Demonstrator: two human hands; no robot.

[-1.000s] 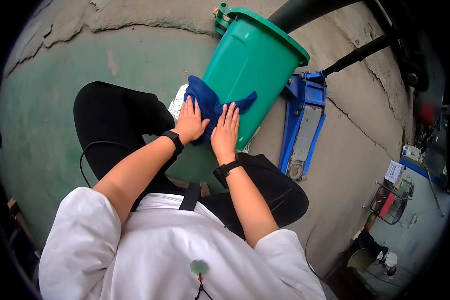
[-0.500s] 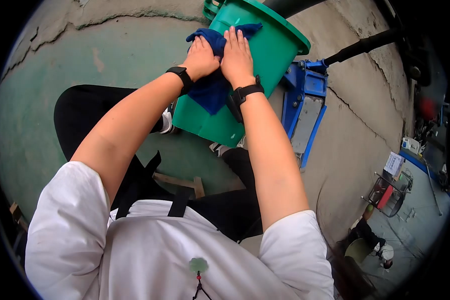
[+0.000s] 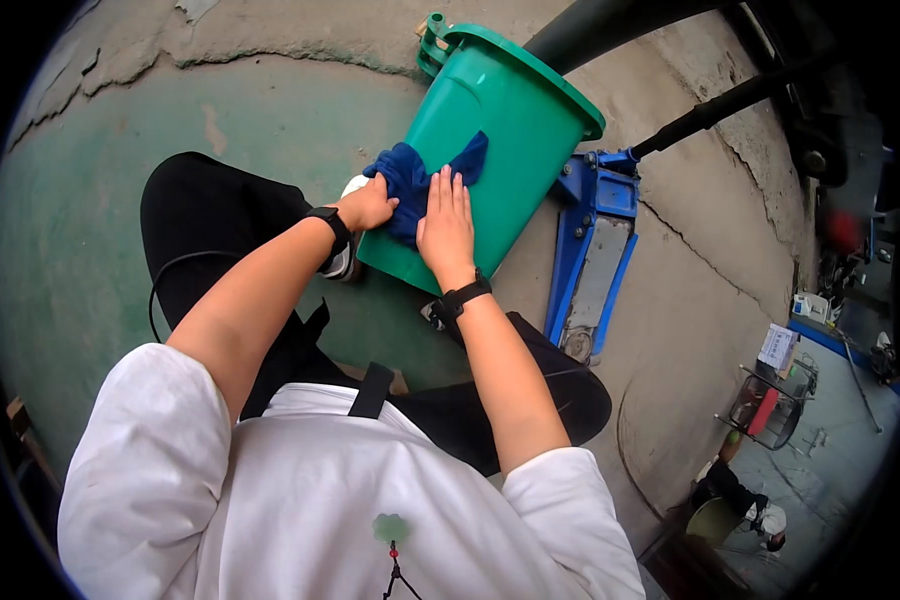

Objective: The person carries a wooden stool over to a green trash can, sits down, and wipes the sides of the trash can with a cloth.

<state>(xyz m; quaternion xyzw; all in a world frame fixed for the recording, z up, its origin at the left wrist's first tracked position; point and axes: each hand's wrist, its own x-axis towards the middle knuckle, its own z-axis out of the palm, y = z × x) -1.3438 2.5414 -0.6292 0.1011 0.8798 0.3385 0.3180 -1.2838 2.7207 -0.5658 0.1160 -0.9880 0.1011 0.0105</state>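
Observation:
A green plastic bin (image 3: 505, 135) stands tilted between my knees, its rim away from me. A bunched blue cloth (image 3: 402, 172) lies against the lower part of its near side. At the bin's left edge, my left hand (image 3: 368, 206) is closed on the cloth, fingers curled over its folds. My right hand (image 3: 446, 230) lies flat on the cloth and bin wall, fingers stretched out and pointing up toward the rim. Part of the cloth under both hands is hidden.
Right of the bin is a blue floor jack (image 3: 592, 240) with a long black handle (image 3: 710, 112). A thick dark tube (image 3: 595, 32) passes behind the rim. Another person (image 3: 760, 510) is far off at lower right, near a metal-framed item with a red part (image 3: 765, 410).
Both hands and the cloth have moved down the bin toward me. My left hand has shifted to the bin's left edge, and the hands are farther apart. My right knee has swung outward.

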